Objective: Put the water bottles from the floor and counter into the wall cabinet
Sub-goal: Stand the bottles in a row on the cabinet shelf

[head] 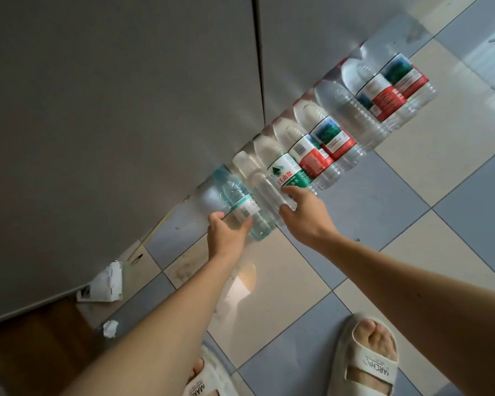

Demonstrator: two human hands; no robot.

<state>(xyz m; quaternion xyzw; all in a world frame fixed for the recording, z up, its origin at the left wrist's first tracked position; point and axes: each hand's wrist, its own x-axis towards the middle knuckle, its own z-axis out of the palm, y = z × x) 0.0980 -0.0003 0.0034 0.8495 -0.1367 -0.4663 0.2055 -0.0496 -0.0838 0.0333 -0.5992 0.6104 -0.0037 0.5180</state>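
Your left hand (226, 232) grips the teal-tinted water bottle (240, 205); your right hand (305, 214) grips the clear unlabelled bottle (262, 185) beside it.

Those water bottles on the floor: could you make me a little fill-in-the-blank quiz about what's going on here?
1. The bottles stand in a row on the tiled ____.
2. The left hand grips the teal-tinted bottle, which stands at the ____ of the row.
3. The right hand holds the label-less clear bottle, next to a bottle with a ____ label.

Missing words: floor; end; green
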